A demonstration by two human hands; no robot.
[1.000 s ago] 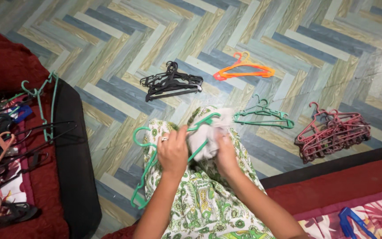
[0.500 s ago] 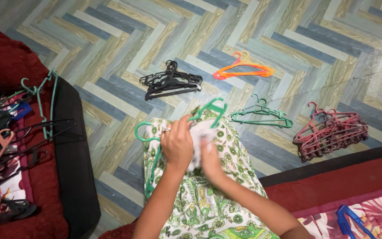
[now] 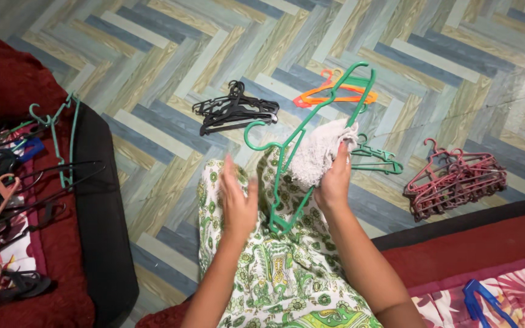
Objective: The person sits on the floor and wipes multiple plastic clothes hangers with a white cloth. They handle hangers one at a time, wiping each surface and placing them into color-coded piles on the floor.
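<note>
Green hanger (image 3: 302,140) up over the lap, above the green-print skirt (image 3: 274,267). Right hand (image 3: 334,179), fingers clenched around the white cloth (image 3: 317,152) and the hanger's bar. Left hand (image 3: 238,197) just left of the hanger, fingers released, holding nothing. Better steadied at the hook end while wiping along each bar.

One white cloth (image 3: 317,155) — one orange hanger (image 3: 335,94).

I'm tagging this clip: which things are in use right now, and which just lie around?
In use:
- green hanger
- white cloth
- right hand
- left hand

Lying about:
- black hangers
- orange hanger
- maroon hangers
- blue hanger
</note>
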